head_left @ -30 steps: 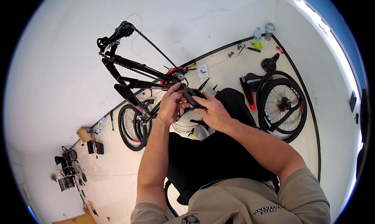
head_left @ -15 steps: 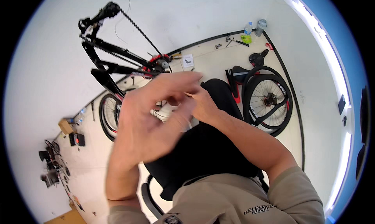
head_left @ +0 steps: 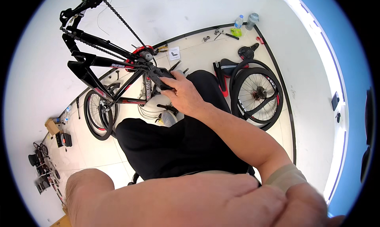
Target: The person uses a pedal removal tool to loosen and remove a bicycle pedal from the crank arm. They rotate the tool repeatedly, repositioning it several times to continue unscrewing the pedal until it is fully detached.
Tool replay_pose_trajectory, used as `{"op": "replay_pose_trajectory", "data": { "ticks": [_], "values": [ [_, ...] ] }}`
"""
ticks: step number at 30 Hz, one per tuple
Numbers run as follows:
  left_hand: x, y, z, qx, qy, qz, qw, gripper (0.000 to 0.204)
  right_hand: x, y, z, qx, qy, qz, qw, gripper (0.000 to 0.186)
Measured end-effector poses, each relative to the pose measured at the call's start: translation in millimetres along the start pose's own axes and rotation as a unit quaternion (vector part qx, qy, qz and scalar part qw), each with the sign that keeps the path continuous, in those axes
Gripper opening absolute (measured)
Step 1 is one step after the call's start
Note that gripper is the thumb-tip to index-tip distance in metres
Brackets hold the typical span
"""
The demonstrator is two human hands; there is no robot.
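My right hand (head_left: pixel 183 93) is closed on a black bar-like part (head_left: pixel 160 77) beside the bike's red chainring (head_left: pixel 138 53). Whether that part is joined to the bike is unclear. The black bicycle frame (head_left: pixel 95 60) leans to the left, with its chain (head_left: pixel 123 24) stretched up to the rear end. Very near the camera, my left forearm crosses the bottom of the view from left to right. My left hand (head_left: pixel 303 205) lies by my right sleeve (head_left: pixel 287 176), its fingers mostly hidden. Pale cables (head_left: pixel 148 113) hang below the frame.
Two loose wheels (head_left: pixel 259 94) with tyres lie at the right, near a saddle (head_left: pixel 228 66). A hammer (head_left: pixel 229 35), bottle (head_left: pixel 239 22) and grey cup (head_left: pixel 252 20) stand or lie along the far wall. Another wheel (head_left: pixel 99 114) and a cardboard box (head_left: pixel 51 126) are at left.
My hands have moved apart. The left swung down and across to my right sleeve; the right shifted left onto the black part. The whole view has shifted slightly.
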State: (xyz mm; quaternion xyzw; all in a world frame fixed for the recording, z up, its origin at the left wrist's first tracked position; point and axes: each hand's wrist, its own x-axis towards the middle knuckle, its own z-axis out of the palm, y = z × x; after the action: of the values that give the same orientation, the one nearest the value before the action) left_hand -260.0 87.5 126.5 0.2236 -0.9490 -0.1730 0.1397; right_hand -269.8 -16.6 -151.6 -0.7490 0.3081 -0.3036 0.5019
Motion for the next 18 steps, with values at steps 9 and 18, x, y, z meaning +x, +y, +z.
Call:
{"op": "replay_pose_trajectory", "data": {
  "ticks": [9,18],
  "values": [
    [13,6,21,-0.017,-0.002,0.034,0.999,0.026,0,-4,0,0.002,-0.017,0.016,1.0,0.037],
    [20,12,29,-0.011,-0.002,0.043,0.999,0.026,1,-5,1,0.0,-0.011,0.009,1.0,0.038]
  ]
}}
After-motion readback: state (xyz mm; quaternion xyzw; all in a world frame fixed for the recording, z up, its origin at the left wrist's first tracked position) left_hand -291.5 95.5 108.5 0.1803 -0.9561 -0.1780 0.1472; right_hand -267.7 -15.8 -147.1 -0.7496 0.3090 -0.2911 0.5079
